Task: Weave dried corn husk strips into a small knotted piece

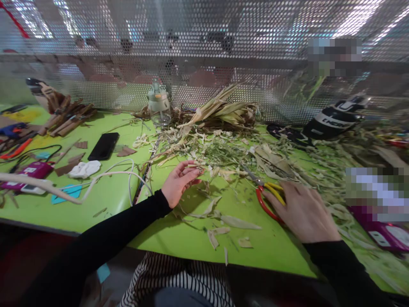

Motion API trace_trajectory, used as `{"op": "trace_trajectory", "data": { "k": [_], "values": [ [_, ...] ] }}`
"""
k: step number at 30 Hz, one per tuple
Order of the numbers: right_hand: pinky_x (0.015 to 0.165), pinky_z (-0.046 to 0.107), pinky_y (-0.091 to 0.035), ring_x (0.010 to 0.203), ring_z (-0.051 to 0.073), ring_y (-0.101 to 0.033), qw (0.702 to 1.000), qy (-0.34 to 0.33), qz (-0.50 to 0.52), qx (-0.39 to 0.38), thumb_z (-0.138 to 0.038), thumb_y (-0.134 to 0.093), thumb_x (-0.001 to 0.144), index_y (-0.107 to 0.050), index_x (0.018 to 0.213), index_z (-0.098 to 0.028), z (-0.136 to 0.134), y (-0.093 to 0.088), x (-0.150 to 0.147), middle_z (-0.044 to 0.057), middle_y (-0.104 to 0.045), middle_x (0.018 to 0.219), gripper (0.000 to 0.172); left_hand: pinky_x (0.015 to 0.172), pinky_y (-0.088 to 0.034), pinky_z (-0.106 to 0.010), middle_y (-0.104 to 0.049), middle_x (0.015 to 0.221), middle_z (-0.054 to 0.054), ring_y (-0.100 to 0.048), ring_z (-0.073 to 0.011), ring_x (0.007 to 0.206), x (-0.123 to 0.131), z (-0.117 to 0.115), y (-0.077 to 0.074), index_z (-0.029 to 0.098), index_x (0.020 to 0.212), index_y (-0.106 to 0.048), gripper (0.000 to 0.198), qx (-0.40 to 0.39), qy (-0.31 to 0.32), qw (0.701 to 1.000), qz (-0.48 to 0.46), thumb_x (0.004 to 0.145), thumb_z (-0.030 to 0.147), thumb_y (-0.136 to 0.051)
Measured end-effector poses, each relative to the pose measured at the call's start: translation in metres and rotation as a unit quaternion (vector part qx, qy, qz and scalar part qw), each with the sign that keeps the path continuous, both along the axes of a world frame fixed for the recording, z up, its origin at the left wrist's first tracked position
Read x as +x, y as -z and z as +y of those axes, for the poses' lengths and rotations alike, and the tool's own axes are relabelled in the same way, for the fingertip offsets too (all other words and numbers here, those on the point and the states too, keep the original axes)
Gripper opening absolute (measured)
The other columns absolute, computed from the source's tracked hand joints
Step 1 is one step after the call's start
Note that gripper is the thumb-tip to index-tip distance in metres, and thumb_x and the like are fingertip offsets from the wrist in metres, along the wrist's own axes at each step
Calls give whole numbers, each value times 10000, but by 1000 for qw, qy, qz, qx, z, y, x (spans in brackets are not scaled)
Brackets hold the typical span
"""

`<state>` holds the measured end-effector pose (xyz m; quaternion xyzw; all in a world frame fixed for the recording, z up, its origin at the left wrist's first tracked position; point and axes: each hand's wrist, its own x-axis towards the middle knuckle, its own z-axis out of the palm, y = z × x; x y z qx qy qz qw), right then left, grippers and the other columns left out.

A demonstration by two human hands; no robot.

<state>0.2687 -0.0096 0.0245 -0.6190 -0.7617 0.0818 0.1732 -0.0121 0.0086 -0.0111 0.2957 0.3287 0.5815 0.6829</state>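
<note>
Under the right hand point(305, 213), scissors point(266, 194) lie partly hidden.

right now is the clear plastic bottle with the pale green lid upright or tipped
Upright: the clear plastic bottle stands on the green table by the perforated metal screen, lid uppermost.

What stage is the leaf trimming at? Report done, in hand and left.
Done: cut scraps litter the green table. In hand: left hand holds a few small strips; right hand rests on the red-and-yellow scissors. Left: an uncut bundle of dried leaves by the mesh.
</note>
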Motion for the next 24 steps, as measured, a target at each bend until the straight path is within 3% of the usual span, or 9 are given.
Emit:
{"op": "trace_trajectory", "data": {
  "k": [2, 4, 6, 11, 14, 17, 20, 24],
  "values": [
    [895, 510, -410, 1110, 372, -526, 997, 7, -4, 78, -416, -421, 905, -581, 1110, -137, -2, -8, -20, 214, -598, 1141, 381, 703, -529, -244, -699, 817, -8, -667, -123, 770, 4, 1, 1, 174, 914, -574, 391, -1, 11, 1000, 10, 612, 258, -808],
    [793, 411, -499, 941, 262, -624, 994, -68, 73, 43, -419, -421, 912, -590, 1120, -178, -1, -14, -47, 131, -652, 1071, 360, 706, -526, -252, -703, 829, -21, -667, -127, 764, 9, 2, 1, 170, 905, -572, 383, 9, 27, 999, 27, 620, 280, -803],
    [724, 349, -528, 880, 215, -641, 981, -124, 151, 14, -441, -453, 898, -567, 1152, -184, 4, -16, -74, 100, -663, 1066, 379, 707, -520, -247, -694, 826, -14, -658, -117, 751, 14, 2, 0, 169, 893, -576, 372, 25, 37, 998, 42, 618, 276, -803],
    [678, 287, -514, 724, 167, -641, 969, -111, 220, 30, -385, -499, 881, -609, 936, -167, 19, -9, -107, 54, -695, 841, 251, 696, -512, -241, -663, 792, 7, -623, -88, 695, 23, 5, -8, 154, 843, -575, 357, 61, 34, 994, 80, 597, 262, -810],
    [680, 298, -523, 758, 179, -644, 973, -97, 208, 23, -410, -461, 891, -581, 993, -156, 22, -9, -91, 78, -687, 905, 297, 696, -522, -255, -642, 778, 17, -618, -85, 675, 25, 7, -12, 156, 848, -569, 365, 63, 32, 994, 88, 600, 285, -805],
    [749, 402, -515, 901, 265, -632, 999, -30, 33, 25, -392, -414, 896, -552, 1100, -115, 17, -9, -47, 170, -640, 1078, 371, 699, -525, -248, -617, 785, 28, -614, -75, 663, 26, 9, -13, 161, 869, -573, 370, 61, 12, 995, 79, 604, 280, -801],
    [765, 455, -492, 864, 342, -637, 986, 60, -149, -54, -330, -473, 831, -601, 996, -68, 7, -2, 2, 219, -665, 931, 335, 688, -521, -234, -601, 814, 30, -614, -69, 655, 26, 10, -11, 165, 884, -584, 355, 71, 5, 995, 71, 618, 274, -793],
    [740, 403, -487, 803, 302, -647, 980, 38, -173, -88, -249, -480, 754, -598, 933, -110, 0, 6, 31, 175, -672, 897, 256, 697, -521, -233, -606, 837, 28, -616, -72, 678, 26, 6, -9, 172, 877, -602, 318, 101, 22, 992, 75, 631, 250, -787]
  ]
}}
